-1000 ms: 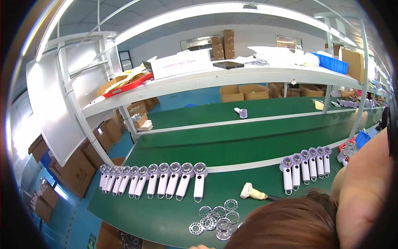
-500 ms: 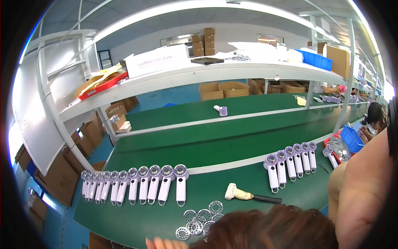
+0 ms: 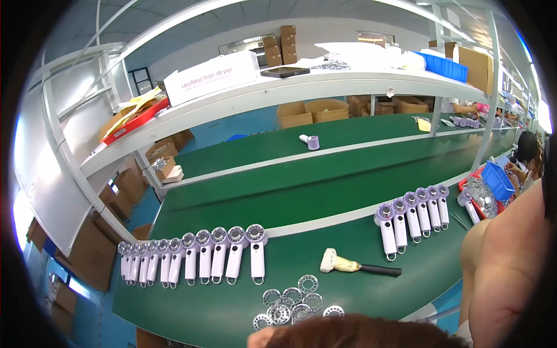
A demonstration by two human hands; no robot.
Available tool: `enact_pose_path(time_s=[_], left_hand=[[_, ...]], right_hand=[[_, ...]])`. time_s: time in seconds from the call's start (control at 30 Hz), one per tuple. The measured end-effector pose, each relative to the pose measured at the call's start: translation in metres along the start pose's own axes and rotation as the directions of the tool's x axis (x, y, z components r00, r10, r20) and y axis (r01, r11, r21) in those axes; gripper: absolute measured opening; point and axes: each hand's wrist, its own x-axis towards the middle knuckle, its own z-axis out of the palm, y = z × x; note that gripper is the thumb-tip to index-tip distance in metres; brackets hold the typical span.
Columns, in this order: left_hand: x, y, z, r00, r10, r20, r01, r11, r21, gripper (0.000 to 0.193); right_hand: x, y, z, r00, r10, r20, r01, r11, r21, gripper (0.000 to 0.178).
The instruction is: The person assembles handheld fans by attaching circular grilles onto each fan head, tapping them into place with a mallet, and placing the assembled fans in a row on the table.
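Only a sliver of my left hand [image 3: 261, 337] shows at the lower edge, beside brown hair [image 3: 365, 332] that covers the rest; its fingers are not distinguishable. Just above it lies a loose group of silver ring-shaped parts [image 3: 292, 296], several overlapping. A bare arm [image 3: 503, 278], seemingly my right, fills the lower right, with its hand out of sight. Beyond the rings rests a mallet-like tool [image 3: 348, 265] with a wrapped pale head and black handle. Leftward stands a row of lilac handheld fans or dryers [image 3: 257, 258] with round heads and wire loops; a shorter row [image 3: 412, 214] is at right.
A red bin [image 3: 486, 203] with clear bags and a blue bin [image 3: 498, 180] sit at the bench's right end, near tweezers [image 3: 459, 220]. Overhead, a white shelf [image 3: 325, 81] carries a white box [image 3: 212, 78]. One lilac unit [image 3: 311, 141] lies on the far bench. Co-workers sit at right.
The view has shifted slightly. My left hand has moved right, toward the hair, and its fingertips no longer show apart. Another ring at the right of the group has come into sight.
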Motion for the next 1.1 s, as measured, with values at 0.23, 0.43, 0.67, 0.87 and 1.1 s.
enact_pose_path(time_s=[0.23, 0.43, 0.67, 0.87, 1.1], left_hand=[[0.029, 0.022, 0.050, 0.989, -0.142, -0.038, 0.145, 0.987, 0.071, 0.030], [0.013, 0.017, 0.037, 0.983, -0.066, -0.172, 0.092, 0.985, 0.146, 0.022], [0.006, 0.012, 0.055, 0.951, -0.004, -0.309, 0.063, 0.981, 0.184, 0.017], [0.076, 0.015, 0.123, 0.926, 0.197, -0.323, -0.300, 0.902, -0.310, 0.015], [0.140, 0.024, 0.103, 0.762, -0.297, 0.576, 0.463, 0.871, -0.163, 0.070]], right_hand=[[-0.011, 0.000, 0.000, 0.997, 0.080, -0.021, -0.080, 0.997, 0.015, 0.060], [-0.013, -0.001, -0.004, 0.992, 0.106, -0.061, -0.107, 0.994, -0.017, 0.060], [-0.023, -0.005, 0.000, 0.979, 0.183, -0.091, -0.180, 0.983, 0.043, 0.060], [-0.034, -0.018, 0.007, 0.950, 0.290, -0.118, -0.279, 0.955, 0.099, 0.060], [-0.026, -0.028, 0.003, 0.936, 0.312, -0.166, -0.296, 0.949, 0.111, 0.060]])
